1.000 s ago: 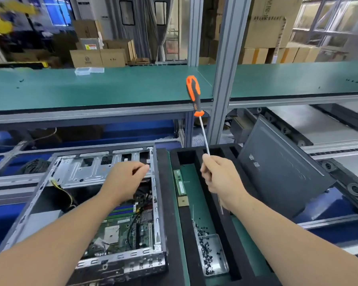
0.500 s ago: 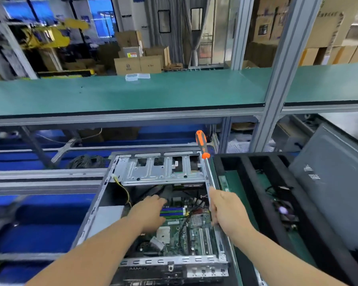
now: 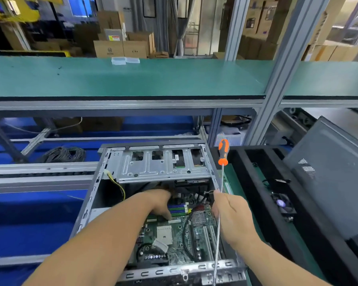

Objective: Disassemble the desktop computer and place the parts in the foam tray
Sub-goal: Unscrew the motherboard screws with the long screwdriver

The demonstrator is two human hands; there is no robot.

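Head view: left hand reaches into open computer case at lower centre, fingers hidden, grip unclear. Right hand grips screwdriver shaft. Foam tray at right.

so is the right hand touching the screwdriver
Touching. The head view shows the right hand gripping the screwdriver by its metal shaft, orange handle pointing up and away, tip down near the case's front edge.
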